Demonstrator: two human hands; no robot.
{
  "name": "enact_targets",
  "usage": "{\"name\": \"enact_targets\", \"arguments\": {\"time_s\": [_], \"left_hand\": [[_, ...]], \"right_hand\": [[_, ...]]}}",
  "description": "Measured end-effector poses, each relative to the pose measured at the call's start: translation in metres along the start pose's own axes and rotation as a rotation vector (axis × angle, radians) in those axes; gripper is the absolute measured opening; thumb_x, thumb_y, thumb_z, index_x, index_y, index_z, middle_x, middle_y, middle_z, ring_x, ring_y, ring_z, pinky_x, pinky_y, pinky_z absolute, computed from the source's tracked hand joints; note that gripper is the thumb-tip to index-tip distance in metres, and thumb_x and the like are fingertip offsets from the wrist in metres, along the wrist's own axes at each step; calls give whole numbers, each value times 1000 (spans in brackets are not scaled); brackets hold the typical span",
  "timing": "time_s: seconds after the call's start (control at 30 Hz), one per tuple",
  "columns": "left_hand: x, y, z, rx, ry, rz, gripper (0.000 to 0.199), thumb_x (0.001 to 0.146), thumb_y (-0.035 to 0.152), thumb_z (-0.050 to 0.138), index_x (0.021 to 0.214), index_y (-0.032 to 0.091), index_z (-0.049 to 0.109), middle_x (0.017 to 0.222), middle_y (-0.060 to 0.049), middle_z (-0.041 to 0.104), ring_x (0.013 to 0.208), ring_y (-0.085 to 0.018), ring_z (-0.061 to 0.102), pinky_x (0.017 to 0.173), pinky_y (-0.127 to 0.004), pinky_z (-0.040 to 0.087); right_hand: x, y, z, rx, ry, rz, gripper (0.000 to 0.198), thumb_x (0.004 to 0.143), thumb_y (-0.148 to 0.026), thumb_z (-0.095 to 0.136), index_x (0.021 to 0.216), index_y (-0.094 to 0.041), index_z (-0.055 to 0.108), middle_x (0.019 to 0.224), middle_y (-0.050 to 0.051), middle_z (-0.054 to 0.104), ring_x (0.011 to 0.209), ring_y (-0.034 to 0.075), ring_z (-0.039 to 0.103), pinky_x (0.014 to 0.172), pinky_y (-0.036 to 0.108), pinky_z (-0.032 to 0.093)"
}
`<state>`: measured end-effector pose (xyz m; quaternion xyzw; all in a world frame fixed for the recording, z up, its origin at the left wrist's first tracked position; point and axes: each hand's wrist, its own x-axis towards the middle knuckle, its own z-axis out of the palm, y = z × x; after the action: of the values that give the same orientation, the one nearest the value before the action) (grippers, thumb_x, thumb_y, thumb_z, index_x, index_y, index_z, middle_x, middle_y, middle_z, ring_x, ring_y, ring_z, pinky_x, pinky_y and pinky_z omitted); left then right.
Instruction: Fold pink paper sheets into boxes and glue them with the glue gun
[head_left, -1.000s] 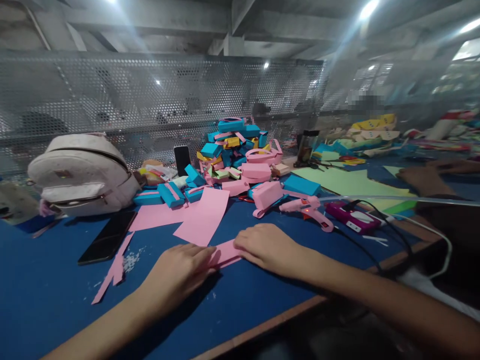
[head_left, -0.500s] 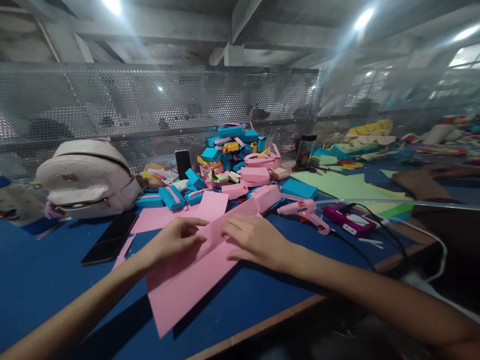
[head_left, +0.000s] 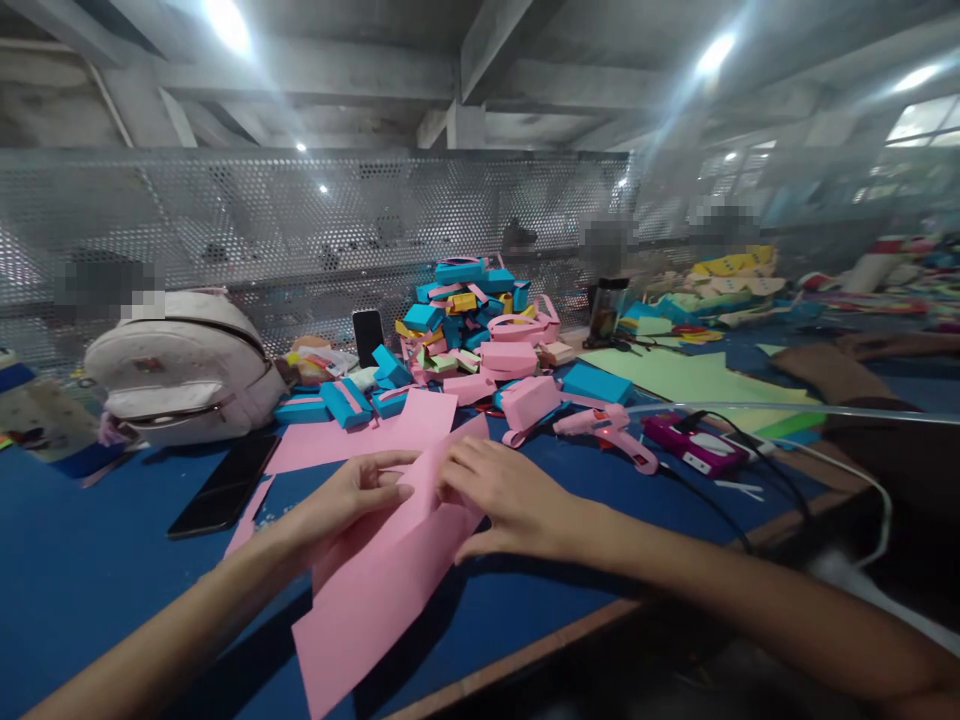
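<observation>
Pink sheet (head_left: pixel 386 600), creased, at lower centre of frame over blue tabletop (head_left: pixel 90 550). Left hand (head_left: pixel 356 495) holds it between thumb and fingers; right hand (head_left: pixel 506 495) curls fingers against its right part, cannot tell if gripping. Pink glue gun (head_left: pixel 611 426) right of centre; white backpack (head_left: pixel 184 365) at left.
</observation>
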<state>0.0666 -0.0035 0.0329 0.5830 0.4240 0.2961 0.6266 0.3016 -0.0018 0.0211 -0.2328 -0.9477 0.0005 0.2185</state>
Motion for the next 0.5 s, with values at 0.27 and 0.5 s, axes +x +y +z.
{"name": "enact_targets", "arguments": {"time_s": [0.27,0.5], "left_hand": [[0,-5,-6,304,59,201,51,86,34,62,135,29,51,140,-7,52,123,-26,50,101,-40,41],[-2,-19,-2,904,130,409,62,84,34,61,143,33,40,139,-7,47,122,-26,49,101,-40,41]], "right_hand": [[-3,-4,2,28,9,-19,21,89,-31,63,103,-17,57,98,5,63,90,18,54,79,30,41],[-2,-9,12,-200,259,-230,16,93,-17,54,87,-21,68,82,1,63,76,14,52,68,27,37]]}}
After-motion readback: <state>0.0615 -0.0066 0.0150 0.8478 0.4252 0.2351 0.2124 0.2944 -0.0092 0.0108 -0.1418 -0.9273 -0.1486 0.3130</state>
